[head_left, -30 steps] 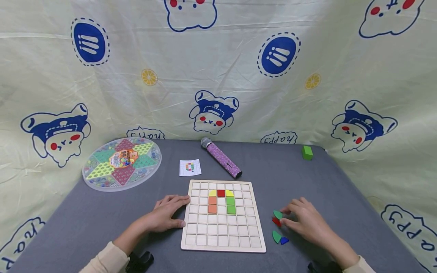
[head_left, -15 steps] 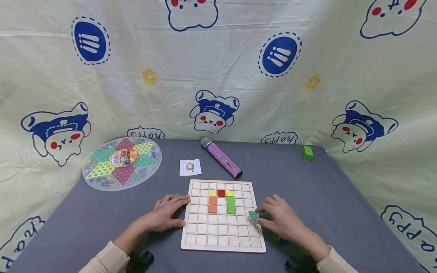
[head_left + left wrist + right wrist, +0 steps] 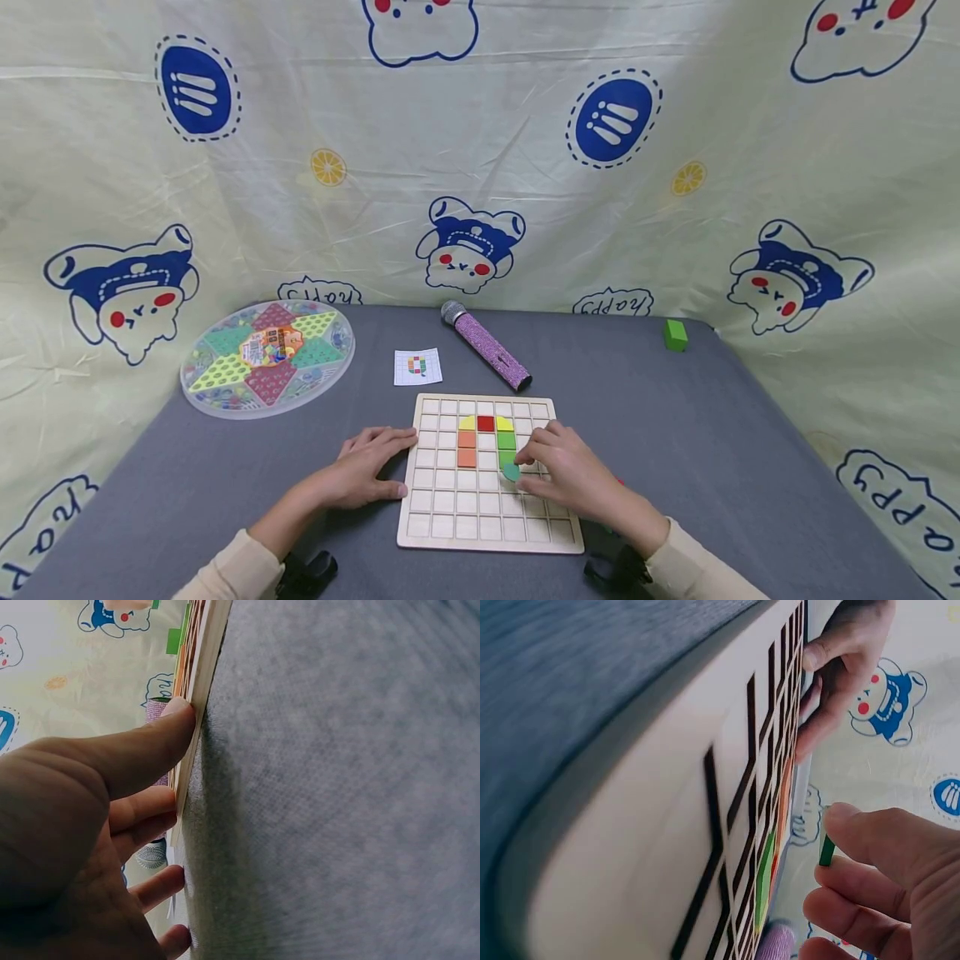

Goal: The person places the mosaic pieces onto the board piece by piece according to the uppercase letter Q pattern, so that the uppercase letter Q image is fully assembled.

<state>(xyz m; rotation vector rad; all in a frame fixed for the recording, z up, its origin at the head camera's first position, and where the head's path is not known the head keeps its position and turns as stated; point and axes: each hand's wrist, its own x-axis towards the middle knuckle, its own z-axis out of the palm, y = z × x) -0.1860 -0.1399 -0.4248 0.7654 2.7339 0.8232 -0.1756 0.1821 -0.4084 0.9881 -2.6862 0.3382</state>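
Note:
A pale wooden grid board point(image 3: 491, 531) lies on the table. Set in its squares are two yellow quarter-round pieces, a red square point(image 3: 486, 424), two orange squares point(image 3: 467, 447) and two green squares point(image 3: 507, 450). Between thumb and index finger my right hand point(image 3: 577, 477) pinches a dark green quarter-round tile point(image 3: 510, 473), held over the board just below the lower green square. In the right wrist view the tile point(image 3: 827, 850) appears edge-on, apart from the board. My left hand point(image 3: 366, 475) rests against the board's left edge, thumb and extended fingertips touching it.
Loose tiles right of the board are mostly hidden by my right forearm; a bit of red point(image 3: 620, 481) shows. Behind the board lie a pattern card point(image 3: 418, 367), a purple microphone point(image 3: 491, 350) and a round game board point(image 3: 270, 360). A green block point(image 3: 675, 336) stands at the far right.
My right hand has picked up the green quarter-round tile from beside the board and carried it left over the grid. The left hand has stayed at the board's edge.

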